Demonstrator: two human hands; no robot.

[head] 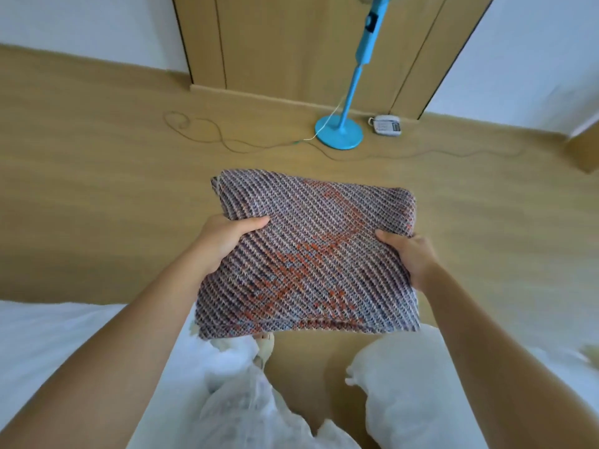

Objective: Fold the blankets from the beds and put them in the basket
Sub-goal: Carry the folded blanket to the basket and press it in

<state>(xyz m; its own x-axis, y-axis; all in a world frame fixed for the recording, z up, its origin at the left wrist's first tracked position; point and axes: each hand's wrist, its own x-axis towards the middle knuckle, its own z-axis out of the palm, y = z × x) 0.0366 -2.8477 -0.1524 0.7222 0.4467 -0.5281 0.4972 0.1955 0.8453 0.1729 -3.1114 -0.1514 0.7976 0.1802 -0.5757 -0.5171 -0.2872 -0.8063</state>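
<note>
Folded knit blanket held in air above floor, my left hand and right hand clamped on opposite edges. Soft, floppy, likely light; grip both sides so folds hold. Basket not visible.

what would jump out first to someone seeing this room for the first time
The folded knit blanket fills the centre of the view, striped grey with orange patches, held up over the floor by the left hand and right hand. Behind it, a bright blue fan stand rises before the wooden doors.
</note>
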